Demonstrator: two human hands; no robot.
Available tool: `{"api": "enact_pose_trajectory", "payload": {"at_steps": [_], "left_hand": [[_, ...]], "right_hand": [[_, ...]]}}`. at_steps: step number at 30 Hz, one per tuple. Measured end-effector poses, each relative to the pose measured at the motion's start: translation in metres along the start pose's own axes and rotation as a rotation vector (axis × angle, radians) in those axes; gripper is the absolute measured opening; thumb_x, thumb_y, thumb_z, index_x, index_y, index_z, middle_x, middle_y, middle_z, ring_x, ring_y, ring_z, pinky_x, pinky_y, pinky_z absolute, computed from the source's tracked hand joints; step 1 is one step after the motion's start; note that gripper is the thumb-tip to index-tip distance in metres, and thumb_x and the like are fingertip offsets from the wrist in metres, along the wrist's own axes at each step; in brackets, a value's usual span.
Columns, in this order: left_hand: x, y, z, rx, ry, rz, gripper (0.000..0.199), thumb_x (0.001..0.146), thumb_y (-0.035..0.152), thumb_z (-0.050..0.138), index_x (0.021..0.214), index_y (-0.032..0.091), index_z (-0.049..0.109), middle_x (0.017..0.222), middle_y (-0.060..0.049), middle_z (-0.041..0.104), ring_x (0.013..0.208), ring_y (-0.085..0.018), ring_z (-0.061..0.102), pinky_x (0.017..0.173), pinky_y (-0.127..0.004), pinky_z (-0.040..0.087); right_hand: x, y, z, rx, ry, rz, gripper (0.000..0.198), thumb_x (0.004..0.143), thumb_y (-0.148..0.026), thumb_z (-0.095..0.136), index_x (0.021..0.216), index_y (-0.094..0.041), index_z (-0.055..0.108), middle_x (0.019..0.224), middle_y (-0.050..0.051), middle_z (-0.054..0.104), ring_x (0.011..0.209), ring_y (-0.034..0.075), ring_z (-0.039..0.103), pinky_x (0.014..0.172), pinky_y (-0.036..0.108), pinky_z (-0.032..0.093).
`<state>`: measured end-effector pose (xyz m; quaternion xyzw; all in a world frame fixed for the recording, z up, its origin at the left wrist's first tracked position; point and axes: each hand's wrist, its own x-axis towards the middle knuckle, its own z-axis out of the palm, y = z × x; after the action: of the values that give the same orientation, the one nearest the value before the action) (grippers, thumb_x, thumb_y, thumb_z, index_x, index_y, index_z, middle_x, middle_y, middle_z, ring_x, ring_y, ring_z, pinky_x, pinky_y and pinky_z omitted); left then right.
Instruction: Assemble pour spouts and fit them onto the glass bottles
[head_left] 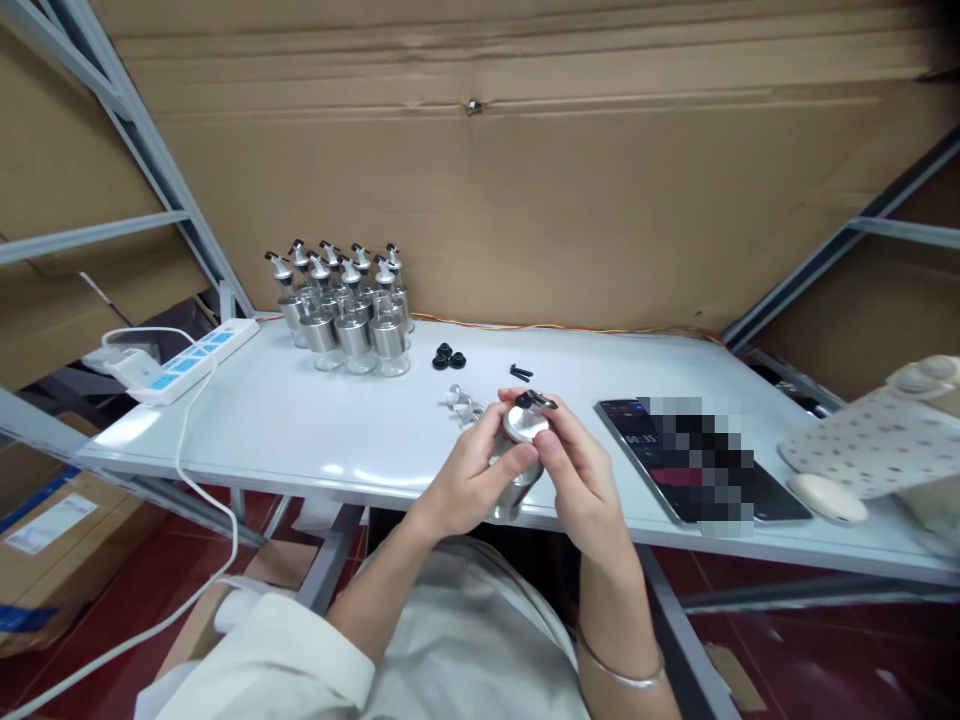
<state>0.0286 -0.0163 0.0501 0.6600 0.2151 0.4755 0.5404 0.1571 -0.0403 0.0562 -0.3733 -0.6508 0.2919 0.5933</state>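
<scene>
Both my hands are wrapped round one oil dispenser bottle (517,488) at the table's front edge. It has a steel-covered glass body and a silver pourer top with a black flip cap. My left hand (478,470) grips its left side, thumb across the front. On the right, my right hand (581,475) curls round the top, its thumb pressed against the silver collar. Just behind my left fingers lie silver pourer parts (461,404), partly hidden. Farther back are several black stoppers (448,357) and small black strips (520,373).
Several assembled dispenser bottles (352,320) stand grouped at the back left. A white power strip (199,362) with a cable lies on the left edge. To the right are a tablet (660,470), a white oval object (827,497) and a spotted pouch (870,440). Cardboard (525,200) walls the back.
</scene>
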Motion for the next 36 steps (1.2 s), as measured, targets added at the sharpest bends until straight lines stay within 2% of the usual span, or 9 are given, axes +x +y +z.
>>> {"api": "enact_pose_trajectory", "payload": {"at_steps": [5, 9, 11, 22, 27, 33, 36], "left_hand": [[-0.001, -0.010, 0.006, 0.068, 0.107, 0.150, 0.044, 0.093, 0.046, 0.043, 0.124, 0.016, 0.051, 0.119, -0.011, 0.059, 0.105, -0.021, 0.057, 0.090, -0.030, 0.043], [0.001, -0.022, 0.014, 0.199, 0.280, 0.272, 0.042, 0.093, 0.048, 0.041, 0.112, 0.014, 0.055, 0.099, -0.009, 0.064, 0.086, -0.018, 0.059, 0.078, -0.027, 0.045], [0.002, -0.026, 0.016, 0.249, 0.313, 0.306, 0.042, 0.093, 0.049, 0.040, 0.110, 0.014, 0.056, 0.094, -0.008, 0.064, 0.082, -0.017, 0.059, 0.075, -0.027, 0.045], [0.003, -0.024, 0.019, 0.376, 0.368, 0.330, 0.040, 0.092, 0.051, 0.040, 0.108, 0.016, 0.052, 0.088, -0.007, 0.064, 0.074, -0.017, 0.059, 0.068, -0.027, 0.046], [0.002, -0.024, 0.021, 0.377, 0.372, 0.387, 0.039, 0.091, 0.049, 0.043, 0.110, 0.017, 0.052, 0.093, -0.008, 0.065, 0.077, -0.016, 0.060, 0.070, -0.027, 0.047], [0.004, -0.023, 0.022, 0.343, 0.380, 0.339, 0.041, 0.090, 0.051, 0.045, 0.111, 0.017, 0.052, 0.093, -0.007, 0.066, 0.075, -0.015, 0.059, 0.070, -0.025, 0.048], [0.006, -0.023, 0.023, 0.285, 0.379, 0.310, 0.041, 0.089, 0.052, 0.046, 0.110, 0.017, 0.054, 0.095, -0.007, 0.067, 0.078, -0.015, 0.061, 0.072, -0.024, 0.048]], "right_hand": [[0.004, 0.004, 0.009, 0.218, 0.002, 0.001, 0.029, 0.094, -0.038, 0.045, 0.114, -0.026, 0.062, 0.122, 0.006, 0.061, 0.116, 0.023, 0.055, 0.099, 0.038, 0.042], [0.003, 0.011, 0.014, 0.336, 0.030, 0.004, 0.026, 0.093, -0.038, 0.047, 0.108, -0.025, 0.063, 0.118, 0.006, 0.063, 0.113, 0.023, 0.057, 0.098, 0.039, 0.043], [0.001, 0.014, 0.015, 0.346, 0.055, -0.003, 0.024, 0.093, -0.038, 0.047, 0.107, -0.025, 0.062, 0.116, 0.005, 0.063, 0.111, 0.023, 0.058, 0.097, 0.038, 0.044], [0.000, 0.014, 0.025, 0.196, 0.184, -0.145, 0.026, 0.094, -0.038, 0.044, 0.106, -0.026, 0.064, 0.109, 0.006, 0.062, 0.108, 0.023, 0.058, 0.095, 0.041, 0.045], [-0.001, 0.010, 0.025, 0.139, 0.199, -0.228, 0.031, 0.096, -0.038, 0.038, 0.108, -0.026, 0.063, 0.107, 0.007, 0.060, 0.107, 0.024, 0.058, 0.094, 0.042, 0.044], [0.003, 0.011, 0.026, 0.128, 0.218, -0.236, 0.031, 0.096, -0.038, 0.037, 0.108, -0.026, 0.063, 0.107, 0.007, 0.060, 0.106, 0.023, 0.059, 0.092, 0.040, 0.046], [0.002, 0.013, 0.026, 0.130, 0.237, -0.190, 0.030, 0.096, -0.040, 0.038, 0.107, -0.025, 0.061, 0.106, 0.006, 0.061, 0.104, 0.022, 0.060, 0.088, 0.038, 0.049]]}}
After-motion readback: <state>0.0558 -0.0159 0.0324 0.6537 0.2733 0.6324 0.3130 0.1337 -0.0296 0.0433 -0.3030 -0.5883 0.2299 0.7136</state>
